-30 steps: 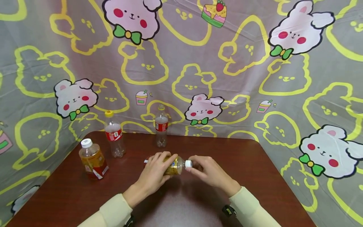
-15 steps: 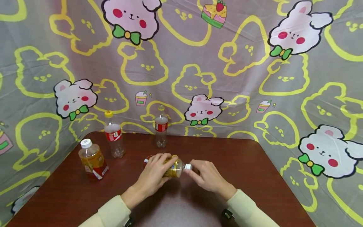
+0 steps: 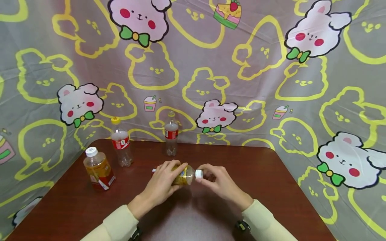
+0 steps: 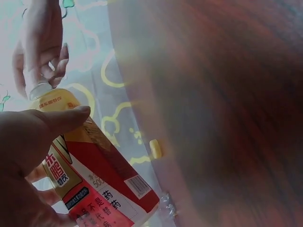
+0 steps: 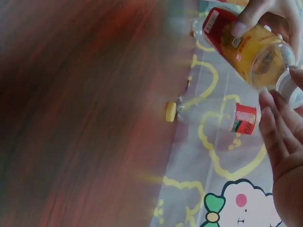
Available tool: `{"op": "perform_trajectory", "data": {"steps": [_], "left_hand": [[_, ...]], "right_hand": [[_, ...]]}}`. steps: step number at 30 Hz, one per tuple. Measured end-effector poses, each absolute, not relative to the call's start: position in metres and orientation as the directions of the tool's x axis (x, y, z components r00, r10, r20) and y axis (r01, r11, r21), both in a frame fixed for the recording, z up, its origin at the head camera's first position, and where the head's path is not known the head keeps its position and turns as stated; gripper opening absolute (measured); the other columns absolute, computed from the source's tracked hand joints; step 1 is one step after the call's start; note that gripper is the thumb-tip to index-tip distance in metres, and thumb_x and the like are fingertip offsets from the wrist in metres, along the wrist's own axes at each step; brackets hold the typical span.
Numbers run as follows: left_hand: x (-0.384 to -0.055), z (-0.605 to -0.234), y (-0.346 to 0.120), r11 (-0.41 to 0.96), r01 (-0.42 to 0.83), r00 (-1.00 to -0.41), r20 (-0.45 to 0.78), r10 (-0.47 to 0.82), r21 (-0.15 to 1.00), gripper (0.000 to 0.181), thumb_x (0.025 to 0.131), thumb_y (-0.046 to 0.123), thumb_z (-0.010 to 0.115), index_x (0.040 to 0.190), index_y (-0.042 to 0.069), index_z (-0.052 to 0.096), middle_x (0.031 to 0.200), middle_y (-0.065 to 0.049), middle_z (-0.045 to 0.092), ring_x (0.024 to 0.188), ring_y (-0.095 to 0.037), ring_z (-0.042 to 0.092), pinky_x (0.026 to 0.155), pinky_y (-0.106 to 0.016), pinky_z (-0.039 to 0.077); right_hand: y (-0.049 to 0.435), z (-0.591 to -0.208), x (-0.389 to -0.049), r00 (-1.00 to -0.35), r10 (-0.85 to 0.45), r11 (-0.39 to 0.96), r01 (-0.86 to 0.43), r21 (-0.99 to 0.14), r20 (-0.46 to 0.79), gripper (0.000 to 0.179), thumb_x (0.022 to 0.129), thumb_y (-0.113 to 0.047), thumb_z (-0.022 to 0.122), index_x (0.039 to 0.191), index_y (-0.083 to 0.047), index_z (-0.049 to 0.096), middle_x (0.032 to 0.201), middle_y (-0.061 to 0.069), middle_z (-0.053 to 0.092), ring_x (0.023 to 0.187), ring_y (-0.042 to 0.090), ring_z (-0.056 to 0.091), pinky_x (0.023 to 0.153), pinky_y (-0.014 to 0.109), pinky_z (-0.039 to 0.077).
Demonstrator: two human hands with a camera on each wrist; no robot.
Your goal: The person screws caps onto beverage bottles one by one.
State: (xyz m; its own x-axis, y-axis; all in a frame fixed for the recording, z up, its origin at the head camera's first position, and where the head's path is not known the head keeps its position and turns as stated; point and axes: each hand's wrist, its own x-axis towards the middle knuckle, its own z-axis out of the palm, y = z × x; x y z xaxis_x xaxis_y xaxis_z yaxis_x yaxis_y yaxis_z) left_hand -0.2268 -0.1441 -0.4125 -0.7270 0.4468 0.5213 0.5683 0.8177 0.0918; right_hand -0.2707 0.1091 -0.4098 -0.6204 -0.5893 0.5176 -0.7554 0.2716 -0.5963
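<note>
A plastic drink bottle [image 3: 183,177] with a yellow and red label lies on its side, its white cap [image 3: 199,174] toward the right. My left hand [image 3: 163,180] grips its body from above; in the left wrist view the thumb lies across the label [image 4: 118,161]. At the cap, my right hand [image 3: 221,182] pinches with thumb and forefinger, their tips at its outer edge. The right wrist view shows the cap [image 5: 289,87] beside these fingers, in line with the bottle's clear shoulder. Most of the bottle's body is hidden under the left hand in the head view.
On the left of the brown table [image 3: 271,201] stand a similar white-capped bottle [image 3: 99,169] and a clear, red-labelled bottle [image 3: 121,144] with a yellow cap. Another clear bottle [image 3: 171,135] stands at the back. A small yellow piece [image 5: 171,111] sits near a bottle's base. Patterned cloth [image 3: 211,83] hangs behind.
My right hand shifts and turns slightly about the cap, fingers curling closer half a second ago and extending a little now. The left hand stays on the bottle.
</note>
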Motion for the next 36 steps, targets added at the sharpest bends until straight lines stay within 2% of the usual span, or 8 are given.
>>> {"op": "perform_trajectory", "data": {"steps": [4,11,16,22,25,29,32,36], "left_hand": [[-0.227,-0.411,-0.146,0.813,0.569,-0.734,0.521,0.436,0.121,0.083,0.071,0.023,0.093,0.144,0.021,0.054,0.126,-0.005,0.055,0.116,-0.028,0.055,0.091,-0.053,0.047],[-0.225,-0.411,-0.149,0.839,0.539,-0.730,0.537,0.422,0.072,0.084,0.071,0.020,0.092,0.145,0.019,0.053,0.127,-0.007,0.055,0.116,-0.031,0.054,0.093,-0.054,0.045],[-0.230,-0.410,-0.153,0.840,0.530,-0.741,0.548,0.390,0.119,0.081,0.071,0.020,0.092,0.144,0.017,0.055,0.128,-0.008,0.056,0.116,-0.031,0.056,0.093,-0.055,0.046],[-0.244,-0.397,-0.164,0.837,0.499,-0.720,0.645,0.256,0.224,0.080,0.071,0.023,0.093,0.141,0.014,0.056,0.127,-0.010,0.057,0.114,-0.034,0.058,0.087,-0.056,0.050],[-0.253,-0.389,-0.173,0.812,0.481,-0.709,0.691,0.140,0.329,0.080,0.070,0.021,0.094,0.140,0.010,0.056,0.125,-0.011,0.057,0.110,-0.034,0.060,0.085,-0.054,0.051],[-0.264,-0.379,-0.185,0.763,0.455,-0.726,0.687,0.019,0.459,0.081,0.071,0.019,0.093,0.138,0.006,0.052,0.124,-0.014,0.056,0.109,-0.034,0.061,0.090,-0.052,0.051],[-0.274,-0.376,-0.194,0.737,0.405,-0.750,0.657,-0.069,0.540,0.080,0.072,0.023,0.092,0.136,0.003,0.049,0.123,-0.016,0.055,0.111,-0.037,0.060,0.092,-0.053,0.049],[-0.288,-0.375,-0.206,0.710,0.321,-0.773,0.607,-0.186,0.627,0.082,0.073,0.030,0.091,0.135,0.001,0.045,0.124,-0.019,0.054,0.115,-0.039,0.055,0.096,-0.055,0.045]], "right_hand": [[0.108,-0.407,-0.271,-0.624,-0.600,0.232,-0.735,-0.637,0.501,0.018,0.091,-0.022,0.076,0.107,-0.019,0.068,0.089,-0.007,0.072,0.071,0.009,0.067,0.062,0.029,0.056],[0.089,-0.378,-0.252,-0.764,-0.524,0.274,-0.570,-0.775,0.377,0.005,0.092,-0.006,0.071,0.097,-0.005,0.068,0.078,0.004,0.069,0.061,0.032,0.062,0.053,0.030,0.052],[0.085,-0.390,-0.269,-0.811,-0.479,0.278,-0.503,-0.818,0.336,0.008,0.095,-0.013,0.071,0.101,-0.008,0.070,0.080,0.006,0.070,0.061,0.035,0.064,0.053,0.034,0.055],[0.081,-0.389,-0.287,-0.804,-0.469,0.246,-0.517,-0.820,0.366,0.020,0.102,-0.026,0.061,0.109,-0.009,0.068,0.080,0.010,0.068,0.062,0.032,0.066,0.055,0.034,0.056],[0.081,-0.389,-0.296,-0.782,-0.493,0.318,-0.571,-0.757,0.383,0.017,0.102,-0.025,0.060,0.112,-0.012,0.067,0.085,0.003,0.068,0.067,0.027,0.066,0.059,0.032,0.055],[0.082,-0.393,-0.309,-0.722,-0.552,0.469,-0.682,-0.561,0.416,0.013,0.099,-0.019,0.064,0.110,-0.013,0.066,0.093,-0.004,0.067,0.076,0.014,0.062,0.068,0.029,0.053],[0.080,-0.396,-0.319,-0.664,-0.629,0.534,-0.747,-0.397,0.403,0.018,0.097,-0.019,0.068,0.113,-0.011,0.066,0.101,-0.001,0.064,0.086,0.010,0.060,0.077,0.029,0.052],[0.072,-0.400,-0.331,-0.600,-0.737,0.548,-0.800,-0.244,0.311,0.031,0.093,-0.019,0.072,0.121,-0.010,0.064,0.114,0.004,0.059,0.097,0.013,0.060,0.087,0.032,0.052]]}}
